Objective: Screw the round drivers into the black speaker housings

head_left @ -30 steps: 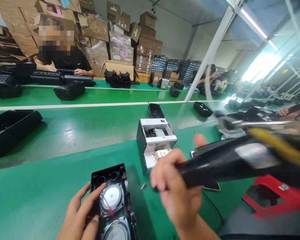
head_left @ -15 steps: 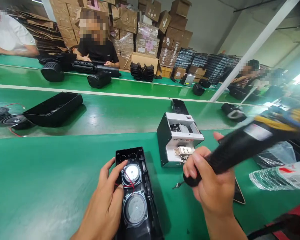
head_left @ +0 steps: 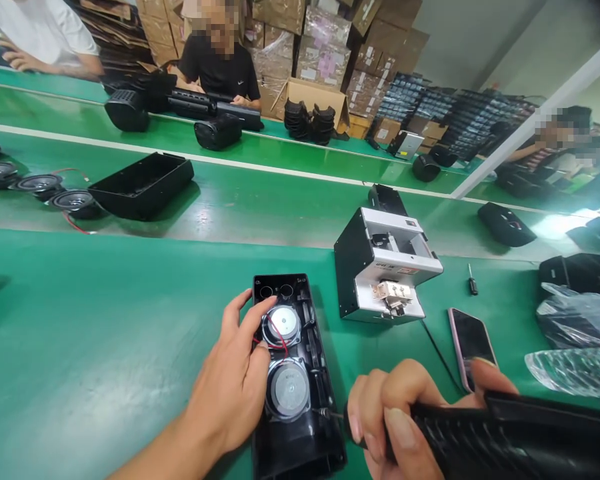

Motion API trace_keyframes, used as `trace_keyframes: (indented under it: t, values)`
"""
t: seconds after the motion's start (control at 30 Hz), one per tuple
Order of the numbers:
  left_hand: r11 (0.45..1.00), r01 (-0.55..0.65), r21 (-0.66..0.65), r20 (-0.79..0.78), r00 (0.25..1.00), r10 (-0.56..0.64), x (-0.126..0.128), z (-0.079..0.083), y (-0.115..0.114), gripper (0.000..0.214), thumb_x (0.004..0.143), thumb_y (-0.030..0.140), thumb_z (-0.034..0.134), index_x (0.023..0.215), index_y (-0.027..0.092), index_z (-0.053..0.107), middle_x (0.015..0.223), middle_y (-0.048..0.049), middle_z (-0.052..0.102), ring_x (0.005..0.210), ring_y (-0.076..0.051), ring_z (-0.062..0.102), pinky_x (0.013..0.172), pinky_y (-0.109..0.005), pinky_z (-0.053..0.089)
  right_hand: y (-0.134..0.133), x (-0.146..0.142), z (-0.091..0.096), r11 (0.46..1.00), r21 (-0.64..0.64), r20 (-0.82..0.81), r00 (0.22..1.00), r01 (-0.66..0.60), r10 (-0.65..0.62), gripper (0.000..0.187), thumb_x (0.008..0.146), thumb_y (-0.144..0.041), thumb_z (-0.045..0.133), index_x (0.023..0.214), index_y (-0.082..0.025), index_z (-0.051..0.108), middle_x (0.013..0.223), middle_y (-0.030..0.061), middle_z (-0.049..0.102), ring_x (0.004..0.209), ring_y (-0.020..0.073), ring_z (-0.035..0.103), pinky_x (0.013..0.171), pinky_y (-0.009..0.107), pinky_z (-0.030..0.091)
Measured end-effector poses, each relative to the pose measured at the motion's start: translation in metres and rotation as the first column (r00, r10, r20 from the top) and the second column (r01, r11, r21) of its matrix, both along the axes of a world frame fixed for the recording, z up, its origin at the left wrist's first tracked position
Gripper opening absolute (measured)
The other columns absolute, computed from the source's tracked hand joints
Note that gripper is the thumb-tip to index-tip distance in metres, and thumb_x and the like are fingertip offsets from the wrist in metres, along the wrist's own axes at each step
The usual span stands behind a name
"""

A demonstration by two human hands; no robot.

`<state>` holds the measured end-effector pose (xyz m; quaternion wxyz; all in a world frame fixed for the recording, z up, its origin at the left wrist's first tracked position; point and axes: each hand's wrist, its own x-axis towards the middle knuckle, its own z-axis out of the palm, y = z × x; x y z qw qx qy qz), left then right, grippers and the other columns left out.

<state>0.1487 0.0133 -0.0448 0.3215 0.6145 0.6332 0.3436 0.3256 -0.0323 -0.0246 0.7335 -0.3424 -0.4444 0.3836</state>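
A black speaker housing lies open side up on the green bench in front of me. Two round speakers sit in it, an upper speaker with a red wire across it and a lower speaker. My left hand grips the housing's left side, with fingers and thumb at the upper speaker's edge. In my right hand is a black electric screwdriver, held almost level. Its bit points left, with the tip by the lower speaker's lower right corner; I cannot tell whether it touches a screw.
A silver and black machine stands beyond the housing. To the right lie a phone, a small screwdriver and a plastic bottle. Loose speakers and an empty housing lie on the far-left belt. Co-workers sit across.
My right hand has brought the electric screwdriver down and left, from raised and tilted to level at the lower speaker. My left hand keeps its hold on the housing. The view has shifted.
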Motion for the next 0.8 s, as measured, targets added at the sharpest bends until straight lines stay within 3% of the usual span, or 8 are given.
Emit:
trace_keyframes:
  t: [0.27,0.4,0.63,0.8]
  values:
    - [0.998,0.064,-0.021,-0.05,0.997,-0.065,-0.009,-0.01,0.004,0.055,0.112,0.034,0.027,0.161,0.045,0.049,0.181,-0.0024,0.027,0.155,-0.039,0.052,0.122,-0.074,0.049,0.004,-0.004,-0.004,0.999,0.013,-0.022,0.999,-0.03,0.03,0.058,0.111,-0.023,0.063,0.155,-0.05,0.036,0.076,-0.0089,0.05,0.051,0.0133,0.047,0.052,0.03,0.047]
    - [0.998,0.048,-0.029,-0.034,0.998,-0.049,-0.008,-0.008,0.003,0.054,0.112,0.034,0.027,0.161,0.044,0.05,0.181,-0.0033,0.027,0.151,-0.039,0.056,0.118,-0.074,0.052,0.001,-0.004,-0.009,0.999,0.01,0.001,0.999,-0.046,0.046,0.056,0.111,-0.025,0.066,0.152,-0.05,0.037,0.077,-0.0088,0.052,0.053,0.0138,0.048,0.052,0.03,0.045]
    - [1.0,0.011,-0.003,0.017,1.0,-0.011,0.0,0.0,0.001,0.054,0.113,0.03,0.026,0.159,0.039,0.054,0.18,-0.0045,0.029,0.162,-0.04,0.043,0.127,-0.076,0.042,0.005,-0.001,-0.008,0.987,0.079,0.148,0.981,-0.138,0.125,0.047,0.11,-0.021,0.063,0.142,-0.049,0.043,0.078,-0.0078,0.046,0.052,0.0145,0.045,0.048,0.029,0.039]
    - [0.999,0.042,0.008,-0.002,0.999,-0.042,-0.004,-0.006,0.003,0.054,0.111,0.029,0.032,0.16,0.04,0.053,0.18,-0.0052,0.029,0.16,-0.041,0.045,0.124,-0.074,0.046,0.015,-0.006,-0.01,0.978,0.142,0.214,0.969,-0.156,0.123,0.044,0.108,-0.021,0.062,0.139,-0.046,0.046,0.074,-0.0089,0.046,0.047,0.0141,0.046,0.042,0.027,0.045]
